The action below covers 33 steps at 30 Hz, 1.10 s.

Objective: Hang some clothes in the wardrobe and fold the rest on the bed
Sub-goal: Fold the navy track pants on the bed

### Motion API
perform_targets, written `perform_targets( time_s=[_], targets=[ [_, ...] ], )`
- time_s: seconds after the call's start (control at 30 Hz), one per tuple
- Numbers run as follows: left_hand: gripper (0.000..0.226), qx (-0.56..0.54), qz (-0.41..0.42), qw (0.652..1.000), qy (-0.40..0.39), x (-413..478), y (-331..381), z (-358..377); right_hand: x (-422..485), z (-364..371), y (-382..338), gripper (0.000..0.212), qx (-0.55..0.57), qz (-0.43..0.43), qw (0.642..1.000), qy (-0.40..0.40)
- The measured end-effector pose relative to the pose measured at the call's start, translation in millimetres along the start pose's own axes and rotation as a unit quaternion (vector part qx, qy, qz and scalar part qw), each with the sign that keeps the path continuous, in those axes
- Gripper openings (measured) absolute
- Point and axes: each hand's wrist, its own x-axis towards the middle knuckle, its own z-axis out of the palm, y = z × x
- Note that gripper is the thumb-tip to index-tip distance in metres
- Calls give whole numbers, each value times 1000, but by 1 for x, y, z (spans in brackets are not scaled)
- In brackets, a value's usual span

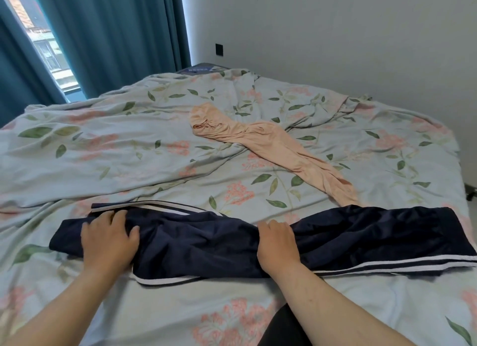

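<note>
Navy track trousers [348,237] with white side stripes lie stretched across the near part of the bed [129,144], waist end at the left. My left hand [109,239] rests flat on the left end, fingers spread, gripping nothing. My right hand [277,245] presses palm-down on the middle of the trousers, fingers apart. A peach-coloured garment [271,146] lies unfolded and diagonal farther back on the bed, its lower end touching the trousers' far edge.
The bed carries a rumpled pale-blue floral duvet. Teal curtains [116,35] and a window [38,35] stand at the back left. A white wall with a black switch plate [219,49] runs along the right. Floor shows at the far right [471,190].
</note>
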Motion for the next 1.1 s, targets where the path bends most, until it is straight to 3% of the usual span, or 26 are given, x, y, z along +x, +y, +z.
perform_targets(
  time_s=[0.1,0.17,0.23,0.33,0.43,0.53,0.67,0.7,0.8,0.9,1.0,1.1],
  targets=[
    [56,-82,-176,979,-56,-29,-43,9,2,1,4,28,26,66,997,26],
    [63,-136,-244,958,-67,-40,-59,8,2,1,6,23,22,98,995,25],
    [57,-209,-291,933,-40,-37,-63,-2,1,0,4,23,-2,105,994,20],
    [40,-379,-305,874,-8,-27,-58,-18,-1,-3,-5,19,17,51,998,34],
    [33,-456,-332,826,3,-18,-56,-28,-7,-7,-16,12,58,-21,998,18],
    [27,-519,-374,768,30,-18,-60,-39,-11,-10,-14,10,54,-28,998,-19],
    [48,-604,-376,694,109,-40,-72,-58,-20,-16,-6,16,120,-13,992,-42],
    [49,-595,-383,696,124,-51,-79,-60,-23,-17,-5,17,134,1,990,-50],
    [39,-501,-402,754,140,-96,-102,-59,-26,-22,-3,24,114,16,992,-57],
    [45,-409,-412,809,94,-131,-114,-53,-28,-24,-8,24,99,29,987,-119],
    [57,-277,-335,900,15,-147,-100,-54,-28,-23,-10,14,93,38,978,-184],
    [48,-148,-190,966,93,-135,-77,-55,-22,-24,-8,13,110,39,986,-115]
  ],
)
